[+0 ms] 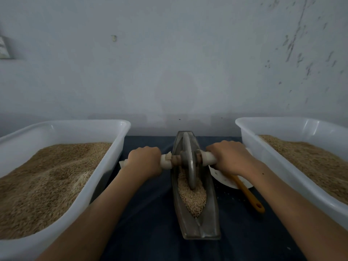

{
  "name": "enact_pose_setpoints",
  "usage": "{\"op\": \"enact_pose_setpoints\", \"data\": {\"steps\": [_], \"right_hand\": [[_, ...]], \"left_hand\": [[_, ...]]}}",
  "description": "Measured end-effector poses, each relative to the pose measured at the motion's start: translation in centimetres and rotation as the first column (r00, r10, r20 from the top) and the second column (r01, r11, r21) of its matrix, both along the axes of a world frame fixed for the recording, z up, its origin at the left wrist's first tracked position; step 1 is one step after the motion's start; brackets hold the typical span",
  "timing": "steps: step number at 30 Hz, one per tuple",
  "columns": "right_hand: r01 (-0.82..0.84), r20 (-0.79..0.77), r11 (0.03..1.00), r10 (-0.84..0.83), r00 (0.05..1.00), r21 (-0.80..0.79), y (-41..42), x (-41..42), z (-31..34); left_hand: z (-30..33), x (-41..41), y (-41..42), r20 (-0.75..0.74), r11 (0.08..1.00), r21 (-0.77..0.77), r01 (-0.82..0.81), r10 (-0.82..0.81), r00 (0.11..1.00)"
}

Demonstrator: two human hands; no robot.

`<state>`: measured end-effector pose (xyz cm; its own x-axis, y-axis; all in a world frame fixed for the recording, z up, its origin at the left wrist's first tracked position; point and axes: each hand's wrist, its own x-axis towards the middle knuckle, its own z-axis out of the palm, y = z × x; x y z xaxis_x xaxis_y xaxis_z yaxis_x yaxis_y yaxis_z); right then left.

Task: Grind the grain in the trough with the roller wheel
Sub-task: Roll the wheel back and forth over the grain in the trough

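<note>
A narrow boat-shaped metal trough [212, 219] lies lengthwise on the dark cloth in front of me. Pale grain [192, 200] fills its near half. A thin metal roller wheel [189, 162] stands upright in the trough, its lower rim pressed into the grain. A cloth-wrapped axle handle [166, 162] runs through the wheel on both sides. My left hand [144, 160] grips the left end of the handle. My right hand [228, 157] grips the right end.
A white plastic tub [113, 125] heaped with brown grain stands at the left. A second white tub [250, 129] with grain stands at the right. A white plate [224, 178] and a yellow spatula [248, 194] lie right of the trough. A grey wall rises behind.
</note>
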<state>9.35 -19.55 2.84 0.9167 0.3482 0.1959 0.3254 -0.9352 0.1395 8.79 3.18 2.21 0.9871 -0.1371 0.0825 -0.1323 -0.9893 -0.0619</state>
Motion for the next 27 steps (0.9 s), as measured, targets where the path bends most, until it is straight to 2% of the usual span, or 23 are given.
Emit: {"op": "enact_pose_setpoints", "data": {"steps": [4, 7, 10, 14, 17, 20, 25, 27], "right_hand": [[0.005, 0.141, 0.997, -0.016, 0.990, 0.079, -0.2, 0.3, -1.3], [-0.004, 0.181, 0.997, -0.010, 0.983, 0.078, -0.1, 0.3, -1.5], [-0.026, 0.138, 0.999, 0.021, 0.990, 0.033, -0.1, 0.1, -0.8], [-0.035, -0.022, 0.999, 0.035, 0.999, -0.039, 0.2, -0.5, 0.6], [-0.033, -0.070, 0.997, 0.028, 0.997, -0.066, 0.3, -0.5, 1.0], [-0.027, -0.034, 0.999, 0.026, 0.999, -0.034, 0.1, -0.4, 0.6], [-0.011, 0.158, 0.997, -0.001, 0.987, 0.075, -0.1, 0.1, -1.2], [0.011, 0.186, 0.995, -0.029, 0.982, 0.098, 0.0, 0.3, -1.5]], "left_hand": [[-0.2, -0.4, -0.5, 0.187, 1.000, 0.002, 0.017, -0.018, 0.982], [-0.4, -0.4, -0.5, 0.217, 1.000, -0.002, 0.012, -0.012, 0.976], [-0.3, -0.2, -0.2, 0.096, 1.000, -0.005, -0.014, 0.014, 0.995], [0.1, 0.1, 0.3, -0.128, 0.999, -0.015, -0.032, 0.029, 0.991], [0.2, 0.1, 0.5, -0.175, 0.999, -0.032, -0.032, 0.026, 0.984], [0.0, 0.1, 0.3, -0.109, 0.999, -0.030, -0.030, 0.027, 0.994], [-0.3, -0.4, -0.4, 0.204, 1.000, -0.010, 0.000, 0.002, 0.979], [-0.4, -0.5, -0.6, 0.277, 1.000, -0.009, 0.007, -0.005, 0.961]]}}
